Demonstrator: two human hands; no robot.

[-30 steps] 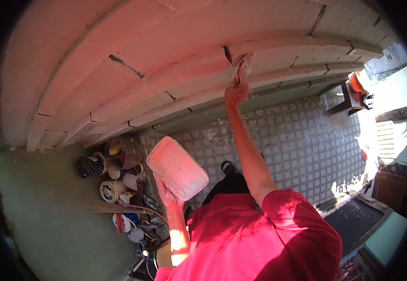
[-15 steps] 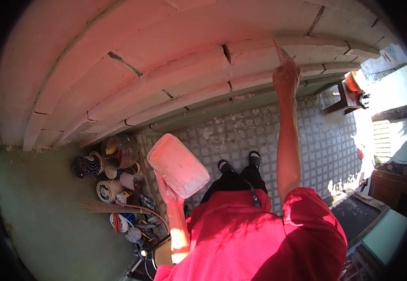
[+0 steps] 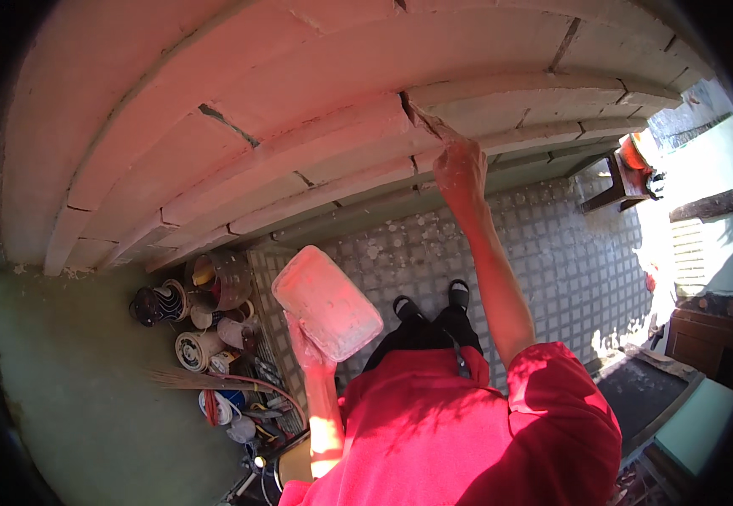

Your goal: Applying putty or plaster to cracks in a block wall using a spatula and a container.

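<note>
My left hand (image 3: 306, 344) grips a rectangular plastic tub (image 3: 327, 302) from its lower left side. The tub is smeared with pale residue, and its inside is hidden. My right hand (image 3: 461, 167) is raised and closed round a putty knife (image 3: 430, 123), whose handle is mostly hidden by the fingers. The blade points up and left, its tip at a dark gap (image 3: 406, 104) in a pale stepped ledge (image 3: 324, 135) of the wall. Whether the blade touches the ledge, I cannot tell. More dark joints run across the ledges, such as a long slanting crack (image 3: 228, 125).
Left of me, several buckets and tubs (image 3: 198, 347) crowd against the green wall (image 3: 88, 363), with a bundle of thin sticks (image 3: 189, 379) and tools. Tiled floor (image 3: 552, 278) lies under my feet. A small wooden table (image 3: 619, 181) stands far right, and a dark-topped surface (image 3: 644, 392) nearer.
My right hand has moved left and slightly down along the ledge, bringing the putty knife to the dark gap. My left hand and the tub have hardly shifted.
</note>
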